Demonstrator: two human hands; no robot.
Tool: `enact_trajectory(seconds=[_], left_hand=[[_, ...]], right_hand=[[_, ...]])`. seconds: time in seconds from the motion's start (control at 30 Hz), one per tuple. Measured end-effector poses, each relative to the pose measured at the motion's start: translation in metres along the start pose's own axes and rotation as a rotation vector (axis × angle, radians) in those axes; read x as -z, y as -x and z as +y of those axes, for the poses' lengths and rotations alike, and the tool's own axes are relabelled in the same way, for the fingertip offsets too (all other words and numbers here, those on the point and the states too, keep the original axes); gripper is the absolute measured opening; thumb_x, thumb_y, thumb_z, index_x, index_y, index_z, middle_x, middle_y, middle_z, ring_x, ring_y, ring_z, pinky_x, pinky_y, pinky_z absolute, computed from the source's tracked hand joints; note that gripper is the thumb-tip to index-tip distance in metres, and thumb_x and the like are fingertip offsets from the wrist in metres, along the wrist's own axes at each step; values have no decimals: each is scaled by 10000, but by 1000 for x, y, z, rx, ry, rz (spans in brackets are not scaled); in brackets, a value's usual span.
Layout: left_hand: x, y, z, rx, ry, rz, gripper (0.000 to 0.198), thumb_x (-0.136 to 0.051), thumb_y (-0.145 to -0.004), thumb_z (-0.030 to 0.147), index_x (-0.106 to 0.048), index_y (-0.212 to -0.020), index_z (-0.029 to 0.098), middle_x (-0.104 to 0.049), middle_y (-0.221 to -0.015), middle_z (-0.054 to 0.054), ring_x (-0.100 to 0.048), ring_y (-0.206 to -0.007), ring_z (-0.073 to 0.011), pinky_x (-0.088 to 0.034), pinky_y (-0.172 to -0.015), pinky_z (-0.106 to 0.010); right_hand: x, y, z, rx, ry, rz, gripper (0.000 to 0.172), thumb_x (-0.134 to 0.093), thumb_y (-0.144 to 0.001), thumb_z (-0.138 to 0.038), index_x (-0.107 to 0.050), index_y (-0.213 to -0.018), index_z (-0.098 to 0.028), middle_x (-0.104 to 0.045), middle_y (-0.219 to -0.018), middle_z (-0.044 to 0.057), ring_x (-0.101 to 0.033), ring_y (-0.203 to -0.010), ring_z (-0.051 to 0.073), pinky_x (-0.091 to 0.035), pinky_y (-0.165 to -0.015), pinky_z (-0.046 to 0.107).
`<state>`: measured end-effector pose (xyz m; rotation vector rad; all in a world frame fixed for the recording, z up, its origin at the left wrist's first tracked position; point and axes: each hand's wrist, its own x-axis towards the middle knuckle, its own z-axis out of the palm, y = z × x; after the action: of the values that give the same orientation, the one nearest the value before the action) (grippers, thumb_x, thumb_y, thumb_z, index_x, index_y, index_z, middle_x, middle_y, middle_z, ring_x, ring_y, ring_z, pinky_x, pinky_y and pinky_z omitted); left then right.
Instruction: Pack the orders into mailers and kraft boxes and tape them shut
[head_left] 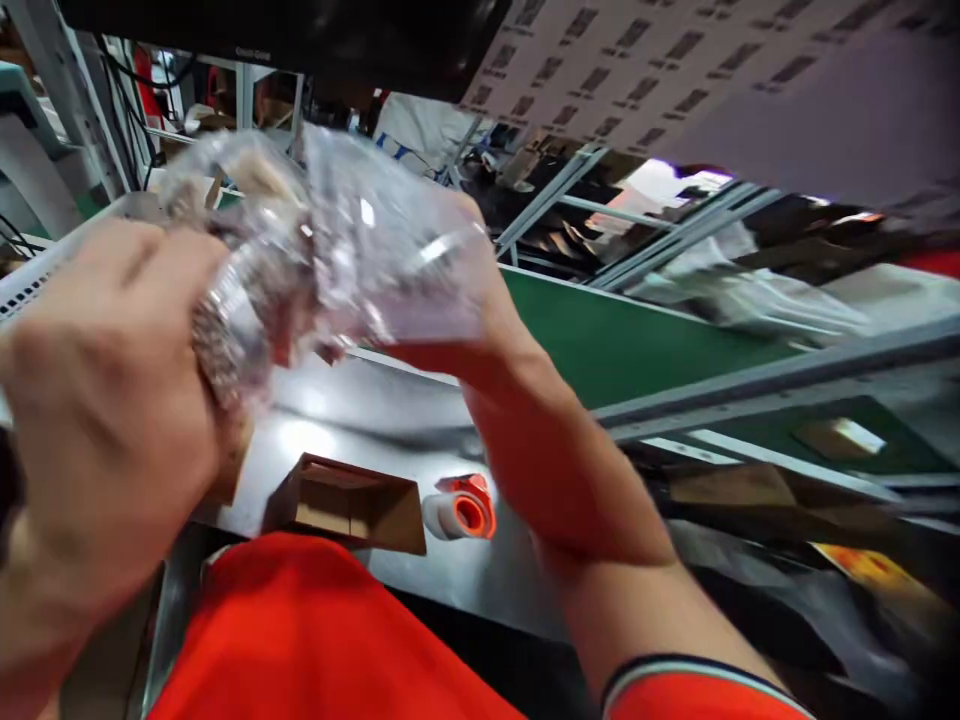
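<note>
A clear plastic bag (397,240), crinkled and shiny, is held up in front of me with small blurred items inside. My left hand (112,370) is closed around the bunched left part of the bag. Behind the bag is my right hand (465,290), mostly hidden by the plastic, so its fingers cannot be made out. Below, on the metal table (300,400), stands an open cardboard box (397,515). Just right of the box is a tape dispenser (466,508), orange and white.
Over the table hang a dark monitor (300,40) and a sheet of printed labels (637,80). A green conveyor belt (600,340) runs behind the table, with metal rails along it. At the left is a white basket (45,275).
</note>
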<state>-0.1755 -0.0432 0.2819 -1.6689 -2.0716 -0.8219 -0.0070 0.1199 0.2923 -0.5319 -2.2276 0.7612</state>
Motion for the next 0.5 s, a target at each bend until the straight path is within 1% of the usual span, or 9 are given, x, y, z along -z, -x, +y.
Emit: enact_trajectory(seconds=[0.03,0.1,0.17,0.2,0.23,0.3,0.37,0.43,0.5], left_hand=[[-9,18,18,-8,28,-30,407,-533,-1021,483,-696,-1301,238,-686,-1336,-91,-667,-1275,-397,-565,-1054,-587],[-40,56,47,-59,65,-188,348,-644,-960,355,-691,-1304,332,-660,-1430,-95,-681,-1229,-350,-644,-951,-492],[-86,91,63,-112,169,-509,401,-715,-906,359,-686,-1305,381,-652,-1464,-77,-676,-1225,-338,-674,-813,-416],[-112,107,67,-128,236,-676,432,-727,-898,396,-681,-1326,353,-644,-1474,-93,-670,-1231,-350,-676,-824,-425],[-138,121,68,-146,297,-817,442,-715,-911,400,-674,-1342,314,-640,-1471,-104,-660,-1248,-350,-667,-894,-436],[-184,144,65,-252,421,-1012,423,-672,-946,372,-669,-1362,295,-655,-1415,-100,-658,-1251,-309,-632,-998,-414],[-215,158,59,-320,452,-1107,509,-711,-915,391,-641,-1410,294,-598,-1481,-114,-635,-1294,-320,-621,-1015,-424],[-231,161,54,-370,440,-1132,609,-735,-892,420,-600,-1471,284,-545,-1536,-143,-629,-1303,-347,-616,-1022,-460],[-237,156,51,-409,462,-1130,627,-722,-899,430,-593,-1492,275,-546,-1534,-158,-648,-1279,-357,-605,-1041,-490]], right_hand=[[6,38,10,-44,-26,12,336,-820,-833,-442,-722,-989,-161,-682,-924,-35,-702,-836,155,-605,-827,342],[6,119,43,-272,-143,27,468,-960,-698,-455,-740,-1049,-238,-741,-1012,25,-683,-817,194,-620,-762,345],[-7,192,85,-539,-316,-59,628,-982,-604,-508,-727,-1117,-251,-763,-1020,55,-712,-889,260,-643,-806,396],[-17,222,106,-660,-359,-75,660,-953,-606,-549,-717,-1149,-257,-768,-1025,51,-716,-895,264,-646,-839,409],[-27,246,126,-710,-364,-119,639,-914,-625,-586,-718,-1130,-247,-771,-989,53,-717,-854,263,-650,-828,422],[-43,277,155,-754,-393,-206,611,-921,-577,-548,-739,-1072,-240,-776,-944,42,-722,-846,270,-650,-867,439],[-53,289,170,-750,-342,-324,611,-935,-552,-458,-757,-1093,-237,-789,-1040,56,-731,-949,288,-624,-967,450],[-55,289,174,-707,-190,-458,646,-928,-583,-384,-756,-1187,-230,-770,-1212,94,-710,-1111,314,-570,-1074,459],[-54,285,171,-662,21,-557,673,-901,-658,-358,-725,-1295,-231,-733,-1318,121,-689,-1192,324,-549,-1094,449]])
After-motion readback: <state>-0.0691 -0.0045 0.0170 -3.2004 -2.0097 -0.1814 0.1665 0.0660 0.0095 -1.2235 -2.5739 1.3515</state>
